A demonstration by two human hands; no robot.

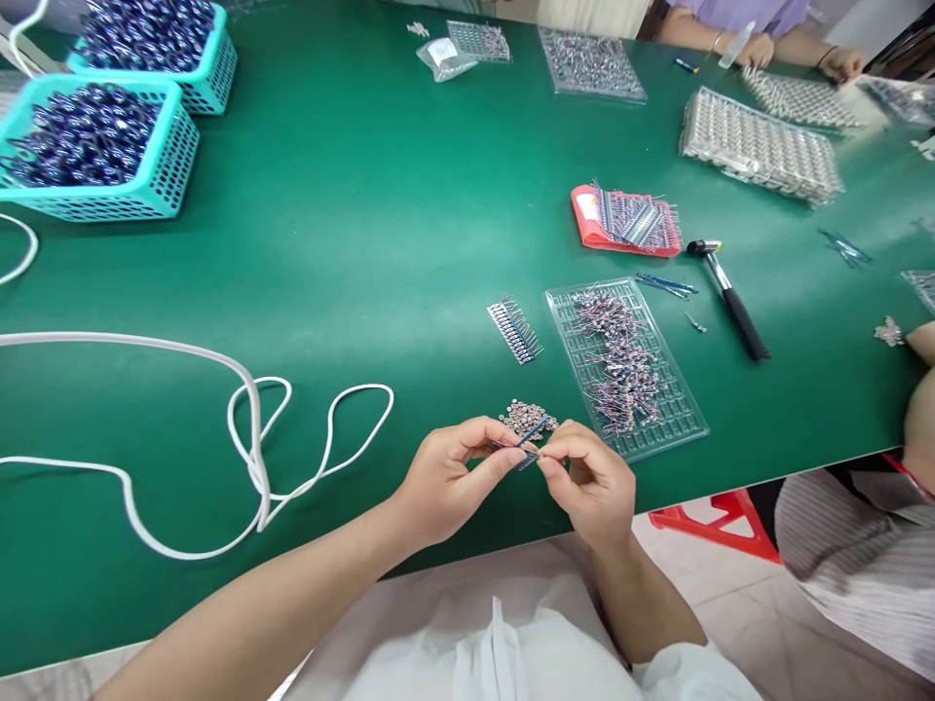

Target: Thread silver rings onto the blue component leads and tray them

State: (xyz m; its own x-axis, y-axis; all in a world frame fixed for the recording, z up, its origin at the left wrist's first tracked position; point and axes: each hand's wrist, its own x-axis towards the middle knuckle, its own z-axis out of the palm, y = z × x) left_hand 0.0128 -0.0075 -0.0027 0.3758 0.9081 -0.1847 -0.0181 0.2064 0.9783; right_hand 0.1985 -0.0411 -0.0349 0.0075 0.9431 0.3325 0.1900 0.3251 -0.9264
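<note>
My left hand point(457, 477) pinches a small dark-blue strip point(527, 460) of parts between thumb and fingers, just over the front of the table. My right hand point(590, 482) is closed at the strip's right end, thumb against forefinger; what lies between those fingertips is too small to name. Right behind my hands is a pile of small round pinkish-grey pieces point(526, 417). A strip of wired components point(515, 329) lies flat beyond the pile. To its right, a clear plastic tray point(676, 414) carries a heap of small parts with thin wire leads point(620, 360).
A hammer point(734, 302), blue strips point(666, 284) and a red packet point(593, 229) lie beyond the tray. White cable point(138, 531) loops on the left, below turquoise baskets point(186, 156) of dark-blue parts. Stacked trays point(760, 146) stand back right. Co-workers' hands point(840, 63) and an arm point(921, 419) show at right.
</note>
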